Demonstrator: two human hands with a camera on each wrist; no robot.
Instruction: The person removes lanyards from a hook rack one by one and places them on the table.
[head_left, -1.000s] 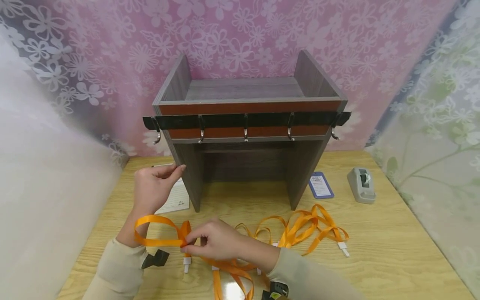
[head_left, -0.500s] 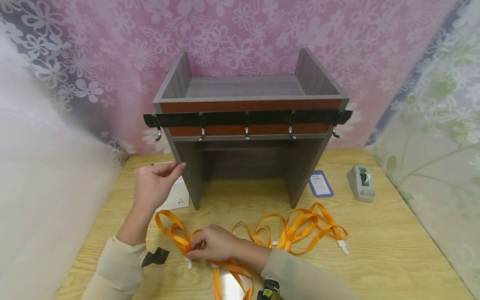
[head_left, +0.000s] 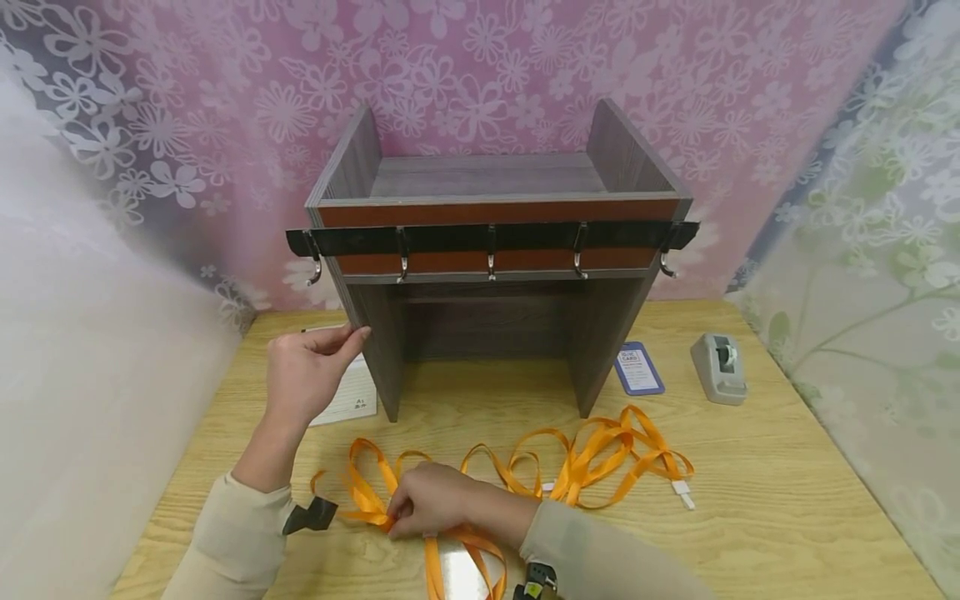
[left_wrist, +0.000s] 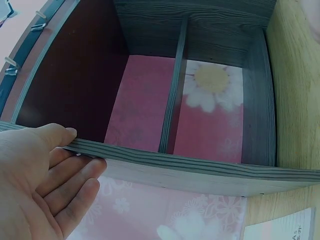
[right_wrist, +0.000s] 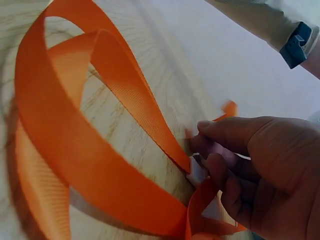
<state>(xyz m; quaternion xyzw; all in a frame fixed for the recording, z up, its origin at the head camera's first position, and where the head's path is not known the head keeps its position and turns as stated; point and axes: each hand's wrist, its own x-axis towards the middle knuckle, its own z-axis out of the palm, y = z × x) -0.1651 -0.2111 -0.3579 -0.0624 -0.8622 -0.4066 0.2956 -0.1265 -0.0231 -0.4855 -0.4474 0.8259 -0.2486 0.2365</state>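
My left hand pinches the front edge of the grey wooden shelf unit's left side panel. In the left wrist view the thumb lies on that panel edge and the fingers are below it. Low in the head view, my right hand pinches an orange lanyard close over the table. The right wrist view shows its wide ribbon loop and a white clip right at the curled fingers. More orange ribbon hangs below the hand in the head view.
Other orange lanyards lie tangled to the right. A blue card holder and a grey tape dispenser lie beyond them. Metal hooks line the shelf's black rail. A lined paper pad lies behind my left hand.
My right hand has moved slightly right and down with the lanyard. Its loop, earlier held out to the left, has swung right and dropped toward the table. My left hand stays put.
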